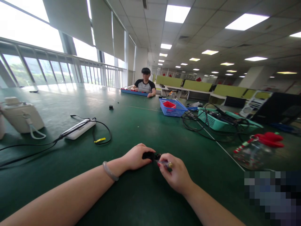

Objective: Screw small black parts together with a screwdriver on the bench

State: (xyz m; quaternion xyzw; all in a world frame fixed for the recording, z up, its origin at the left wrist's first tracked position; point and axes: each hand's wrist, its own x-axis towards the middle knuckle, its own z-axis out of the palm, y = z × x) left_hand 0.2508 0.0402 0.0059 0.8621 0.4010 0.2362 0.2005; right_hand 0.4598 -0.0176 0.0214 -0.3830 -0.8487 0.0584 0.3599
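My left hand (136, 157) is closed around a small black object (148, 155) resting on the green table (141, 125). My right hand (176, 174) pinches a thin screwdriver (164, 163) with a yellowish tip end, its shaft pointing left into the black object. Both hands meet at the near middle of the table. A pale bracelet sits on my left wrist. What the black object is I cannot make out.
A white power strip (78, 129) with black cables lies to the left, a beige bag (21, 117) beyond it. Blue basket (172, 108), teal basket (218, 121) with cables and a red-lidded jar (256, 150) stand right. A person sits at the far end.
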